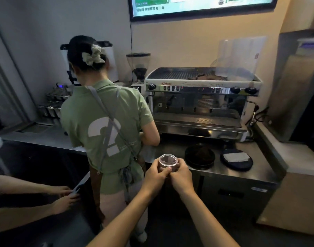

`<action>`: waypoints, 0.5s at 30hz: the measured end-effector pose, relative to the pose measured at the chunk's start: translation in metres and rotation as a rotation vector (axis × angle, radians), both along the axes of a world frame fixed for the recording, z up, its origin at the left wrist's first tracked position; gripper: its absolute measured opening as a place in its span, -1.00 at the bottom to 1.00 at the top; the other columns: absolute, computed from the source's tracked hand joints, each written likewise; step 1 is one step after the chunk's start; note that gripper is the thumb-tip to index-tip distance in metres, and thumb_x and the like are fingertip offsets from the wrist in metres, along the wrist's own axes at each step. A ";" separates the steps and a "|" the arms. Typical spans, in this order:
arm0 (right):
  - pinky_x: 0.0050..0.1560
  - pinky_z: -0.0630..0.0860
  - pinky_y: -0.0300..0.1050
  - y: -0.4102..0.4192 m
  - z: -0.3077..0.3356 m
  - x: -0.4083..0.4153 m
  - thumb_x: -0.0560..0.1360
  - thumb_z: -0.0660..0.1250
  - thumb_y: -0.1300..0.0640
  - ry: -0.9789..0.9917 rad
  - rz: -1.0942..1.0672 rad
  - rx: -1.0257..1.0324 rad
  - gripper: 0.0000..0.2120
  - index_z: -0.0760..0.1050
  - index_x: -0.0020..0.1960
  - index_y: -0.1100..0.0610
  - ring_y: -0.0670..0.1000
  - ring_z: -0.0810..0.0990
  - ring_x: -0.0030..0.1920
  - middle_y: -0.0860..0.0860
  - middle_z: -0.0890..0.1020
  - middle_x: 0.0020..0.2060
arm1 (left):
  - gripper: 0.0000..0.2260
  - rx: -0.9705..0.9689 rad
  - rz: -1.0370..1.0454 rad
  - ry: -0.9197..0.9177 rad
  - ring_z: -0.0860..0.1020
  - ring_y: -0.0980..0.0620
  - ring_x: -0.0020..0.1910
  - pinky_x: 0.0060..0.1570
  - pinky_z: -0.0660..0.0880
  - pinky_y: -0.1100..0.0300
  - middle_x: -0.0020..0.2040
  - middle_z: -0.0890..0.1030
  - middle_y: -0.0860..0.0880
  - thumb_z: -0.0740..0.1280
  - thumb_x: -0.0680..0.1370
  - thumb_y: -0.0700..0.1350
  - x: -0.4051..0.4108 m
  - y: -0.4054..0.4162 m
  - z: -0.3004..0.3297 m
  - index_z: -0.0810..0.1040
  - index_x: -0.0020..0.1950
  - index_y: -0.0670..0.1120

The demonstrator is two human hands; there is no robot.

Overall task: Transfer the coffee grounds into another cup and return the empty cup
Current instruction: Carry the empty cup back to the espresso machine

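Head view. Cup [167,162]: small, clear, rigid-looking, held upright in the air in front of the worktop [241,172], just short of its front edge. Left hand [155,174] and right hand [181,176] both wrap the lower wall of the cup, fingers curled round it and meeting at the front; the rim stays uncovered. A dark layer shows at the bottom, probably coffee grounds; the amount cannot be told.

Handling, as a judgement: the cup is light, stiff and smooth-walled, so it may slip if gripped loosely. Loose grounds spill on any tilt. Hold at mid-wall or lower, below the rim, and keep the mouth level until it is over the receiving vessel.

On the worktop, near and to the right of the cup, stands a black round dish [199,156] with a brown heap in it. Further right lies a dark round pad [237,164] with a folded cloth [237,157] on it. The espresso machine [202,104] stands behind both.

Open room: bare worktop lies in front of the dish and pad. To the left, a person in a green shirt [106,125] stands close against the worktop; keep elbows clear on that side. Two further hands [63,196] work at the left edge, well apart from the cup.
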State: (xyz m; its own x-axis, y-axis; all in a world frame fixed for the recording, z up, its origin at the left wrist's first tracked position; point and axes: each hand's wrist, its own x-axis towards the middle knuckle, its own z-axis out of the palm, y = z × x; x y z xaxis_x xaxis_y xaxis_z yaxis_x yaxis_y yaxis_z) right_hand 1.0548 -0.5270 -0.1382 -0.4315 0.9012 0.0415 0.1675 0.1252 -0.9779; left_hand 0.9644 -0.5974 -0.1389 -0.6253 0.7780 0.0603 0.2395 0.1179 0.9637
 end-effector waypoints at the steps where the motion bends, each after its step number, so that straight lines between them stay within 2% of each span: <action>1: -0.18 0.48 -0.43 0.006 -0.001 0.004 0.28 0.62 0.10 0.002 0.004 -0.004 -0.60 0.58 0.05 -0.03 -0.18 0.65 -0.10 -0.11 0.70 -0.14 | -0.52 -0.007 -0.003 0.000 0.64 0.20 0.04 0.17 0.55 0.11 0.01 0.71 0.13 0.37 0.28 0.18 0.004 0.005 -0.001 0.58 0.17 0.12; 6: -0.19 0.46 -0.44 0.036 -0.005 0.021 0.28 0.62 0.09 -0.004 0.024 -0.003 -0.59 0.57 0.06 -0.05 -0.22 0.64 -0.11 -0.12 0.70 -0.14 | -0.51 -0.032 0.014 0.002 0.64 0.20 0.06 0.20 0.54 0.10 0.03 0.71 0.12 0.37 0.30 0.17 0.022 0.031 -0.002 0.57 0.21 0.10; 12: -0.25 0.44 -0.50 0.061 -0.012 0.032 0.27 0.62 0.11 0.005 0.045 -0.025 -0.59 0.57 0.06 -0.04 -0.24 0.64 -0.13 -0.14 0.70 -0.15 | -0.57 -0.072 0.023 0.030 0.62 0.26 0.04 0.11 0.51 0.25 0.04 0.70 0.13 0.38 0.36 0.08 0.036 0.053 -0.003 0.57 0.23 0.07; 15: -0.27 0.42 -0.55 0.072 -0.017 0.037 0.26 0.62 0.13 0.008 0.040 -0.034 -0.60 0.57 0.03 -0.05 -0.27 0.62 -0.15 -0.17 0.68 -0.19 | -0.63 -0.100 0.018 0.038 0.61 0.31 0.03 0.00 0.46 0.41 0.04 0.69 0.15 0.42 0.44 -0.01 0.040 0.063 -0.007 0.56 0.25 0.08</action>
